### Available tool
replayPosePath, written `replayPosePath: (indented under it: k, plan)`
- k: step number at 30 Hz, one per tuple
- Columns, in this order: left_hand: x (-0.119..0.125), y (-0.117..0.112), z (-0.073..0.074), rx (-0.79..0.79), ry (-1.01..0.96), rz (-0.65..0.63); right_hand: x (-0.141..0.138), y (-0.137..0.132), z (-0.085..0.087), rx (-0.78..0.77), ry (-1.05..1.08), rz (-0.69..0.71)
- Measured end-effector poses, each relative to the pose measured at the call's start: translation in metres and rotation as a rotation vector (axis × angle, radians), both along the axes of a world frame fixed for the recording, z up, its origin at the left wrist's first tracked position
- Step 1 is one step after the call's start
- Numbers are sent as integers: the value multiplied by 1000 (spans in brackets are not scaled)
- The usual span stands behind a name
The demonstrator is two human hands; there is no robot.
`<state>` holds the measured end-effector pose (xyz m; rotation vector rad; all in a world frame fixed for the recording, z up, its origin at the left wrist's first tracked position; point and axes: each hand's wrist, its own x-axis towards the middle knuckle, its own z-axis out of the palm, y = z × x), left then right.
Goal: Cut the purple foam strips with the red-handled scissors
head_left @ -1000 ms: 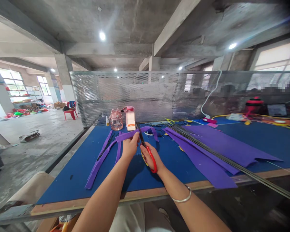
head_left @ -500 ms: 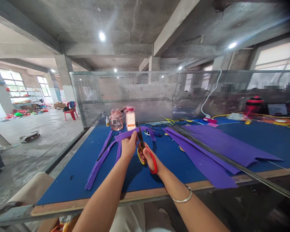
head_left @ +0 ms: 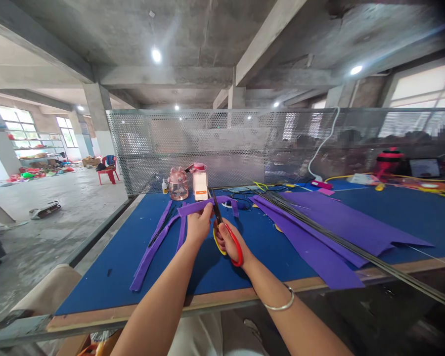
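My left hand (head_left: 199,225) pinches a purple foam strip (head_left: 193,206) and holds it up above the blue table (head_left: 111,267). My right hand (head_left: 233,242) grips red-handled scissors (head_left: 228,234), fingers through the loops. The dark blades point away from me and meet the strip just right of my left fingers. Past the blades, the strip's far end (head_left: 233,203) droops toward the table. Cut purple strips (head_left: 152,244) lie on the table to the left of my hands.
Large purple foam sheets (head_left: 330,232) lie at the right with long thin dark rods (head_left: 341,242) across them. A pink bottle (head_left: 178,184) and a small white box (head_left: 200,185) stand by the perforated metal screen (head_left: 244,143). Cables and tools clutter the far right.
The scissors' handles opened half a second ago and have closed again. Both hands stay in nearly the same place on the strip.
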<state>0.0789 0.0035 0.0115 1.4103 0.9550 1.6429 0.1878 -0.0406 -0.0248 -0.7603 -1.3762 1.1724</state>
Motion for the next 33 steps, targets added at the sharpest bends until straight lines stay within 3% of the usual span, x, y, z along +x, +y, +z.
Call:
replayPosePath:
  k: [21, 29, 33]
  plan:
    - [-1, -6, 6, -47, -86, -24, 4, 7, -6, 68, -118, -119]
    - [-1, -2, 2, -13, -21, 20, 1, 2, -6, 48, 16, 66]
    - [-1, -1, 1, 12, -7, 44, 2, 4, -10, 111, -28, 57]
